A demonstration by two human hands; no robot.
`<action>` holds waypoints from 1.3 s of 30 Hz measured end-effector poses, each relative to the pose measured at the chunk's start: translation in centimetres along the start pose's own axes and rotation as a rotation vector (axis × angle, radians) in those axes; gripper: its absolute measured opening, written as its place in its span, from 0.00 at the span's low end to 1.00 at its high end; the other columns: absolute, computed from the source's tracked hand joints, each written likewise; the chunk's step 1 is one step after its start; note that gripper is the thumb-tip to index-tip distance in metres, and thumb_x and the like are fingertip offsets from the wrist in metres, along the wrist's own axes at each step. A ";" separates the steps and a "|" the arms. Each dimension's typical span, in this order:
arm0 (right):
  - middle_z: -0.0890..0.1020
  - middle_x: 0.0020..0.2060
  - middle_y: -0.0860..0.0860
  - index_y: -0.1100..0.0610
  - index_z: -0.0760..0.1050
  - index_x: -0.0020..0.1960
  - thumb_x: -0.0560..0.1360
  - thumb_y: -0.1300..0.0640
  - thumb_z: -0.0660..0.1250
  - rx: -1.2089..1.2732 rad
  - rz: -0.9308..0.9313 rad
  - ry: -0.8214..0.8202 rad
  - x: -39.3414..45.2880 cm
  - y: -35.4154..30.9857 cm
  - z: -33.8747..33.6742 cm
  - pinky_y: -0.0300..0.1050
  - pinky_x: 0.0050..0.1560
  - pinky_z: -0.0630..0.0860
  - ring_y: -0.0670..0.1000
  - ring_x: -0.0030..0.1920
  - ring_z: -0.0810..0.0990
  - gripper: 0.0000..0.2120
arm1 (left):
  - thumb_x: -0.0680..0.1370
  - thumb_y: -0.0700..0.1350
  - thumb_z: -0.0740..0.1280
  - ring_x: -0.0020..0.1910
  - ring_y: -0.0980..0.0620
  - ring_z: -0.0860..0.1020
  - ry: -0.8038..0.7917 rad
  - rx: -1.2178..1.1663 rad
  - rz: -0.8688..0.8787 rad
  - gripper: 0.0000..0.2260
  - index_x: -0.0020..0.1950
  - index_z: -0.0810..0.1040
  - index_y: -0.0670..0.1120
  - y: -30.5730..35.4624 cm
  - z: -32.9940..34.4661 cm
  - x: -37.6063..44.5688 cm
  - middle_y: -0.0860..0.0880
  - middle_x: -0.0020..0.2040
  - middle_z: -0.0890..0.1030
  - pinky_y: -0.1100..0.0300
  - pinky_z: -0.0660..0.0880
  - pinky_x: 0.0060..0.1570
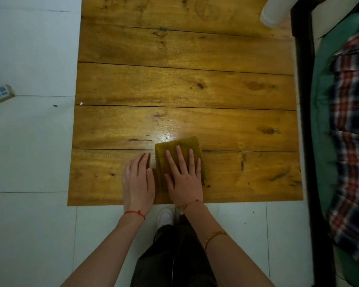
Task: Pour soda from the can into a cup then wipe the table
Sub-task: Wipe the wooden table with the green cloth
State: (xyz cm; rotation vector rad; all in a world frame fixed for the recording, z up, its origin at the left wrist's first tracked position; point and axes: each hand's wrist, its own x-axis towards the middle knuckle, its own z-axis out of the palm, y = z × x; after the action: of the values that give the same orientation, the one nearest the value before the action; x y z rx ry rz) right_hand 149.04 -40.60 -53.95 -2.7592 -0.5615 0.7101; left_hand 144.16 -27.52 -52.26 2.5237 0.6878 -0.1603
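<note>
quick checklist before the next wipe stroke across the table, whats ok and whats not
1. Cloth under the palm: ok, the right hand lies flat on it with straight fingers.
2. Cloth folded and flat on the table: ok.
3. Left hand off the cloth: ok, it rests flat on the wood beside it, at the cloth's left edge.
4. Path ahead free: ok, bare planks as far as the white cylinder at the far right corner.
5. Wet patch to cover: cannot tell, the shine just beyond the cloth may be liquid or glare.
6. Can and cup out of the way: cannot tell, neither is clearly in view.
</note>
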 end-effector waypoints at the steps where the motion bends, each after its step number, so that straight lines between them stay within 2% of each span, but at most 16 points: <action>1: 0.40 0.79 0.45 0.41 0.39 0.78 0.82 0.42 0.47 0.003 0.014 -0.008 -1.0 0.3 0.0 0.60 0.77 0.39 0.58 0.78 0.35 0.29 | 0.83 0.50 0.48 0.67 0.47 0.69 -0.005 -0.010 -0.006 0.21 0.73 0.69 0.46 0.3 0.1 -0.7 0.48 0.69 0.71 0.50 0.64 0.69; 3: 0.43 0.79 0.45 0.41 0.43 0.78 0.82 0.42 0.46 0.018 0.022 -0.008 -2.3 0.9 -0.6 0.59 0.78 0.43 0.56 0.79 0.39 0.27 | 0.82 0.50 0.55 0.61 0.49 0.71 -0.013 -0.062 -0.036 0.18 0.70 0.70 0.46 1.2 0.4 -2.0 0.47 0.64 0.73 0.52 0.70 0.62; 5: 0.54 0.79 0.48 0.44 0.52 0.78 0.82 0.44 0.48 0.141 0.083 0.055 -3.0 1.3 -1.8 0.56 0.77 0.54 0.55 0.79 0.50 0.25 | 0.80 0.49 0.61 0.56 0.51 0.71 -0.018 -0.132 -0.084 0.18 0.68 0.72 0.45 2.0 0.8 -3.0 0.47 0.59 0.74 0.53 0.73 0.57; 8: 0.73 0.63 0.54 0.55 0.68 0.68 0.79 0.50 0.61 0.353 0.380 0.321 -3.4 2.7 -3.6 0.50 0.60 0.75 0.53 0.62 0.71 0.19 | 0.77 0.49 0.68 0.51 0.52 0.71 -0.023 -0.185 -0.138 0.17 0.63 0.74 0.45 3.2 1.3 -3.6 0.49 0.53 0.75 0.51 0.75 0.53; 9: 0.74 0.57 0.53 0.56 0.70 0.63 0.78 0.51 0.63 0.387 0.488 0.330 -3.4 3.4 -4.1 0.49 0.55 0.76 0.52 0.57 0.73 0.16 | 0.76 0.49 0.69 0.50 0.52 0.71 -0.042 -0.203 -0.171 0.17 0.62 0.73 0.45 3.5 1.4 -3.6 0.50 0.51 0.75 0.50 0.75 0.53; 11: 0.76 0.51 0.53 0.56 0.70 0.56 0.77 0.50 0.65 0.476 0.647 0.193 -3.3 4.6 -4.5 0.47 0.46 0.76 0.52 0.50 0.76 0.12 | 0.74 0.49 0.72 0.49 0.51 0.74 -0.064 -0.267 -0.275 0.18 0.61 0.73 0.46 4.1 1.6 -3.2 0.52 0.47 0.74 0.49 0.76 0.52; 14: 0.77 0.46 0.51 0.54 0.69 0.50 0.75 0.49 0.69 0.595 0.727 0.046 -3.1 5.1 -5.0 0.46 0.43 0.74 0.50 0.44 0.76 0.12 | 0.73 0.48 0.74 0.43 0.50 0.77 -0.076 -0.352 -0.406 0.17 0.57 0.73 0.45 4.8 1.7 -2.2 0.52 0.41 0.75 0.51 0.78 0.45; 18: 0.77 0.39 0.51 0.57 0.77 0.47 0.74 0.48 0.71 0.696 0.757 -0.053 -2.3 4.5 -5.4 0.45 0.43 0.74 0.50 0.42 0.75 0.12 | 0.73 0.46 0.75 0.36 0.54 0.75 -0.125 -0.360 -0.480 0.13 0.51 0.74 0.46 5.0 1.7 -1.0 0.51 0.37 0.77 0.64 0.68 0.33; 22: 0.75 0.32 0.51 0.58 0.74 0.36 0.73 0.51 0.72 0.757 0.800 -0.116 -1.7 4.7 -5.4 0.39 0.30 0.67 0.49 0.35 0.75 0.13 | 0.72 0.42 0.75 0.40 0.51 0.77 -0.138 -0.366 -0.502 0.09 0.46 0.75 0.47 4.9 1.2 -0.5 0.49 0.39 0.79 0.63 0.69 0.38; 24: 0.75 0.32 0.51 0.59 0.76 0.38 0.73 0.53 0.71 0.757 0.815 -0.163 -1.4 5.0 -5.7 0.38 0.27 0.64 0.46 0.31 0.72 0.11 | 0.72 0.40 0.74 0.41 0.53 0.76 -0.141 -0.377 -0.500 0.08 0.44 0.75 0.47 4.9 1.0 -0.5 0.50 0.40 0.78 0.64 0.68 0.41; 27: 0.76 0.35 0.50 0.60 0.79 0.47 0.74 0.53 0.69 0.806 0.783 -0.203 -1.2 5.8 -6.0 0.37 0.29 0.66 0.44 0.34 0.71 0.10 | 0.72 0.39 0.74 0.40 0.55 0.75 -0.159 -0.413 -0.480 0.08 0.43 0.76 0.46 4.8 0.7 -0.3 0.52 0.40 0.78 0.68 0.67 0.37; 30: 0.75 0.38 0.50 0.57 0.76 0.49 0.75 0.53 0.67 0.885 0.739 -0.236 -1.2 6.1 -6.7 0.38 0.33 0.66 0.46 0.38 0.72 0.08 | 0.73 0.39 0.73 0.38 0.58 0.75 -0.216 -0.473 -0.443 0.08 0.43 0.75 0.47 4.7 0.3 0.1 0.53 0.39 0.78 0.71 0.67 0.36; 32: 0.76 0.38 0.51 0.57 0.76 0.48 0.75 0.54 0.67 0.963 0.751 -0.246 -0.9 5.8 -7.4 0.39 0.35 0.69 0.50 0.42 0.75 0.06 | 0.74 0.40 0.72 0.37 0.55 0.75 -0.250 -0.528 -0.459 0.08 0.43 0.74 0.48 4.6 -0.2 0.6 0.53 0.37 0.79 0.66 0.70 0.38; 35: 0.77 0.39 0.54 0.60 0.77 0.45 0.74 0.58 0.68 1.159 0.909 -0.286 0.5 5.0 -8.4 0.46 0.46 0.75 0.55 0.46 0.76 0.04 | 0.76 0.40 0.71 0.37 0.52 0.75 -0.293 -0.616 -0.494 0.05 0.48 0.75 0.45 4.4 -1.4 2.0 0.53 0.34 0.77 0.61 0.72 0.39; 37: 0.75 0.36 0.55 0.59 0.75 0.38 0.72 0.62 0.68 1.278 0.947 -0.325 1.6 4.1 -9.5 0.50 0.44 0.73 0.56 0.41 0.74 0.05 | 0.76 0.39 0.69 0.36 0.53 0.75 -0.295 -0.702 -0.523 0.06 0.52 0.76 0.43 4.6 -2.6 3.4 0.51 0.37 0.79 0.63 0.72 0.36; 39: 0.73 0.35 0.55 0.58 0.73 0.37 0.71 0.63 0.67 1.357 0.933 -0.317 3.3 3.2 -10.2 0.51 0.43 0.71 0.55 0.39 0.73 0.06 | 0.76 0.37 0.69 0.39 0.53 0.78 -0.294 -0.782 -0.549 0.08 0.54 0.76 0.43 4.3 -4.1 5.2 0.49 0.44 0.82 0.65 0.75 0.38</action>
State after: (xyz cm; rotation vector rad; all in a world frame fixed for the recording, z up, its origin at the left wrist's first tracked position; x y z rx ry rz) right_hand 157.77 -43.45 -47.63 -1.4496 0.9389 1.1018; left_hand 150.79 -26.35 -48.07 1.4984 1.0526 -0.3616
